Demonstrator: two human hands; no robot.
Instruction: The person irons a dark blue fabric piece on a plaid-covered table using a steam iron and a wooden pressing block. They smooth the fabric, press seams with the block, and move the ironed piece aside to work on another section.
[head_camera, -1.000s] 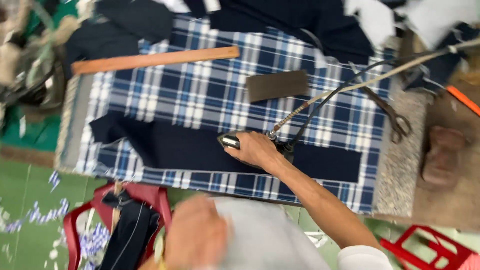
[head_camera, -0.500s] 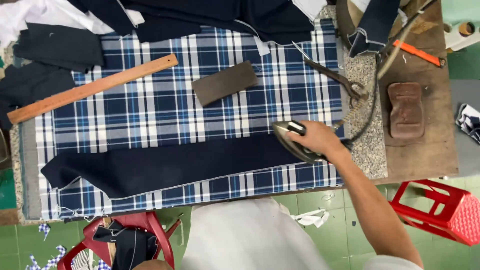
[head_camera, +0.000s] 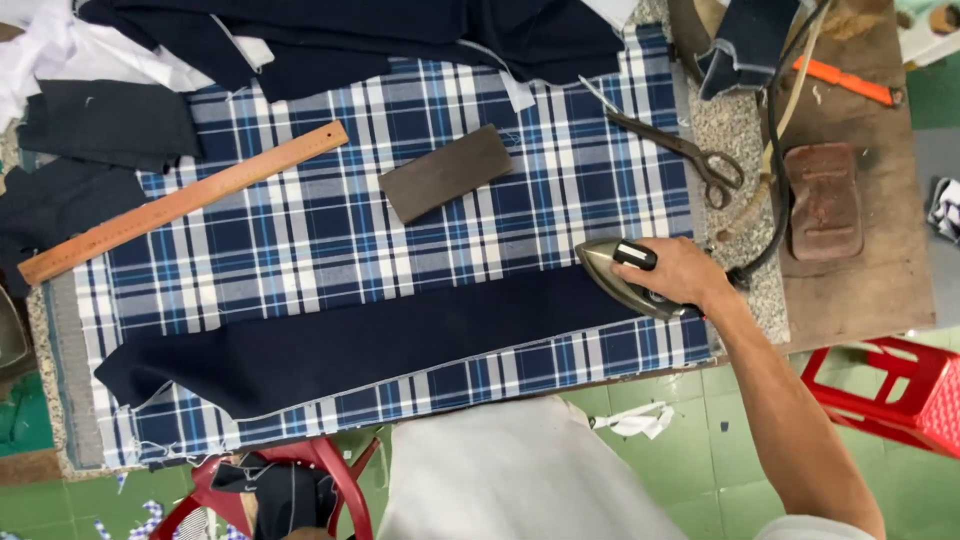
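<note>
iron sat at right end of navy fabric strip on plaid-covered table. right hand gripped iron handle, fingers wrapped closed. left hand out of view. scissors and dark block lay nearby; brownish pad, possibly iron rest, beside cord.

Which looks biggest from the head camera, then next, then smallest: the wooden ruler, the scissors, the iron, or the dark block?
1. Ruler, by far the longest.
2. Scissors.
3. Iron and dark block: these look about alike, and the right hand covers part of the iron, so I won't rank them.
</note>
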